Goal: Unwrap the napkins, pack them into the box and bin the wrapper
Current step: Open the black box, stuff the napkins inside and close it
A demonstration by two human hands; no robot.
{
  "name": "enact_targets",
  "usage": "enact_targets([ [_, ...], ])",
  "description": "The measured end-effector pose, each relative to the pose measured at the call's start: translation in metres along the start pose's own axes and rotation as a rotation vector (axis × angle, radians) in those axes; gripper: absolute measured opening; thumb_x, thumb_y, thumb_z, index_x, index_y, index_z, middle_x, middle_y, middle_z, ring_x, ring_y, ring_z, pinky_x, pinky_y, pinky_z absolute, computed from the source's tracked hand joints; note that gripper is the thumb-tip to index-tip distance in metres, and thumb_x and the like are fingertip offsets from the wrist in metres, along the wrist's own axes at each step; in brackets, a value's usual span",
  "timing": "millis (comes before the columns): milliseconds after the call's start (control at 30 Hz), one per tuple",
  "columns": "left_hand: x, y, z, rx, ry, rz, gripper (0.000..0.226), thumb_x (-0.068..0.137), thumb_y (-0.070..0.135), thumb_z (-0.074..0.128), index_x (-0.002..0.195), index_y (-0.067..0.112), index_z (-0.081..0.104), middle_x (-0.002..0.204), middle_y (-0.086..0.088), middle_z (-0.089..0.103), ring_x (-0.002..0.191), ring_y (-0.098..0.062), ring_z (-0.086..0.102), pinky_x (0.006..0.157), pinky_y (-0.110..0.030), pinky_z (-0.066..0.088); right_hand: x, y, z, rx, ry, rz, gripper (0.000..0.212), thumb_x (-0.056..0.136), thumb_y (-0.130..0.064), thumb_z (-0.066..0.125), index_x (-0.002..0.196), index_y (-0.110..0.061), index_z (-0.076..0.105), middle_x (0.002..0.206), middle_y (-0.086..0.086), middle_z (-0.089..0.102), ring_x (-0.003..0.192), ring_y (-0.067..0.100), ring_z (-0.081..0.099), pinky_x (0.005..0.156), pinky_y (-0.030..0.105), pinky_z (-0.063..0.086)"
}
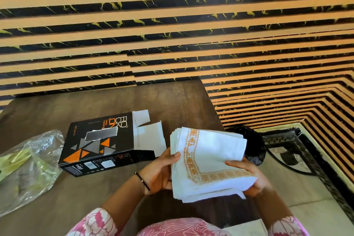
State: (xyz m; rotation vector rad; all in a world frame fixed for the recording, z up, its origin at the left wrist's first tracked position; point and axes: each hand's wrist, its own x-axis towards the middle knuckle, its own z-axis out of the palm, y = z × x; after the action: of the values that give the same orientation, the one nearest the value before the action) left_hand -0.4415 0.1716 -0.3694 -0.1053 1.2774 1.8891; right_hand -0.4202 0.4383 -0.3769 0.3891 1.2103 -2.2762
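Napkins (208, 161) between both hands, left hand (160, 171), right hand (249, 176)

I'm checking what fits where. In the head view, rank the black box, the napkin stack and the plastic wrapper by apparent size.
1. Black box
2-3. Napkin stack and plastic wrapper: look similar; the wrapper is cut off at the frame edge, so unranked.
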Motion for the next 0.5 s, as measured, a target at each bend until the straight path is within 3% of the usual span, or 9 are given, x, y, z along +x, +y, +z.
enact_targets([
  [67, 0.0, 0.004, 0.003, 0.043, 0.0, 0.01, 0.075, 0.062, 0.032, 0.082, 0.128, 0.028, 0.046, 0.12, -0.01, 0.064, 0.111, -0.032, 0.062, 0.079, -0.051, 0.056, 0.002, -0.001, 0.001, -0.016, 0.035, -0.024, 0.081, 0.017, -0.009, 0.097, 0.091, 0.005, 0.069, 0.093, 0.027, 0.068, 0.075, 0.034, 0.072, 0.057, 0.038, 0.059],
  [133, 0.0, 0.007, 0.005, 0.068, 0.042, 0.017, 0.063, 0.072, 0.019, 0.074, 0.128, 0.027, 0.047, 0.123, -0.011, 0.063, 0.11, -0.032, 0.062, 0.081, -0.053, 0.055, 0.001, -0.001, 0.004, 0.009, 0.047, -0.005, 0.089, 0.018, -0.008, 0.097, 0.098, 0.005, 0.062, 0.088, 0.026, 0.069, 0.072, 0.035, 0.071, 0.055, 0.039, 0.059],
  [267, -0.003, 0.011, 0.006, 0.056, 0.118, 0.058, 0.045, 0.08, 0.009, 0.063, 0.119, 0.029, 0.054, 0.115, -0.008, 0.068, 0.102, -0.029, 0.067, 0.067, -0.044, 0.06, -0.004, -0.004, 0.014, 0.031, -0.005, 0.021, 0.079, 0.028, -0.014, 0.097, 0.101, 0.0, 0.067, 0.093, 0.026, 0.07, 0.077, 0.036, 0.071, 0.058, 0.04, 0.059],
  [400, -0.006, 0.019, 0.002, 0.06, 0.171, 0.109, 0.04, 0.085, 0.001, 0.056, 0.114, 0.029, 0.058, 0.105, -0.005, 0.072, 0.096, -0.027, 0.069, 0.071, -0.048, 0.057, -0.003, -0.01, 0.026, -0.017, -0.035, 0.034, 0.095, 0.039, -0.019, 0.094, 0.123, -0.005, 0.053, 0.104, 0.023, 0.069, 0.087, 0.036, 0.07, 0.065, 0.039, 0.059],
  [500, -0.011, 0.026, -0.001, 0.097, 0.188, 0.131, 0.04, 0.085, 0.001, 0.055, 0.115, 0.029, 0.058, 0.102, -0.003, 0.074, 0.094, -0.026, 0.07, 0.07, -0.047, 0.057, 0.0, -0.019, 0.039, 0.008, 0.008, -0.013, 0.093, 0.029, -0.014, 0.096, 0.114, -0.006, 0.06, 0.095, 0.021, 0.073, 0.08, 0.035, 0.072, 0.059, 0.038, 0.059],
])
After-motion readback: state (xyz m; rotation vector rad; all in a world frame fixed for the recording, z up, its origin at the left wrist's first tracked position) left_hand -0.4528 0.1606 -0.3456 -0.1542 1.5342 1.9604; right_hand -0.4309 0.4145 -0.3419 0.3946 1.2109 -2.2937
